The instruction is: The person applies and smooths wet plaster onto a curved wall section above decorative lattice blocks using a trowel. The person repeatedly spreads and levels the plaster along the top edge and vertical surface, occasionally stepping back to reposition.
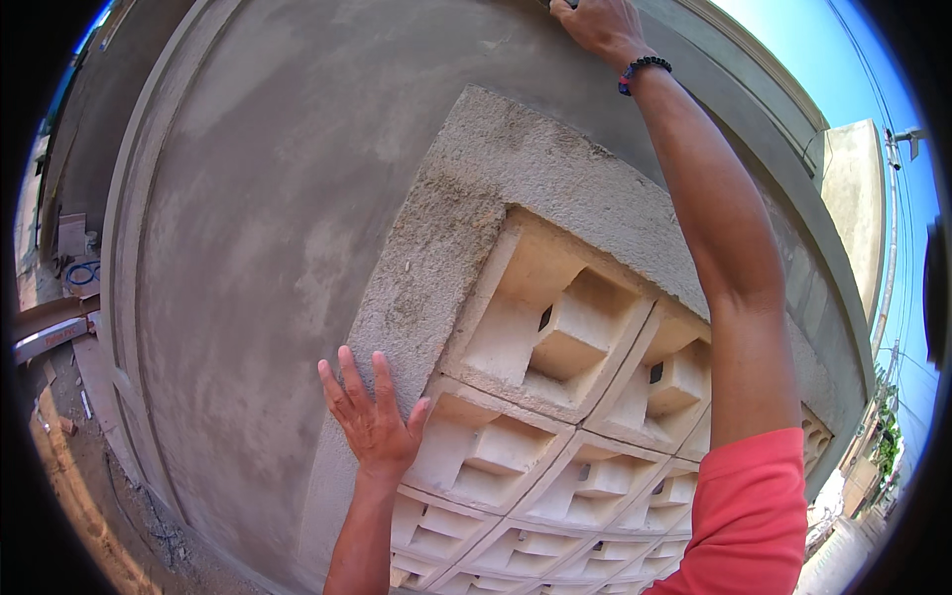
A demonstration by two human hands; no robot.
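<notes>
My left hand (372, 412) is open with fingers spread, at the rough cement border (441, 174) around a panel of cream, square ventilation blocks (501, 327). My right hand (602, 27) is raised to the top edge of the view against the grey plastered wall (248, 228), fingers curled around a small dark object (544, 4) that is mostly cut off. My right arm, in a red sleeve with a dark bead bracelet at the wrist, covers part of the blocks and border.
A raised moulding (149, 188) runs down the wall's left side. Beyond it are boards (55, 332), a blue coiled hose (83, 273) and rubble on dirt ground (69, 496). At the right are a pale wall (848, 198), a utility pole with wires (892, 178) and greenery (886, 441).
</notes>
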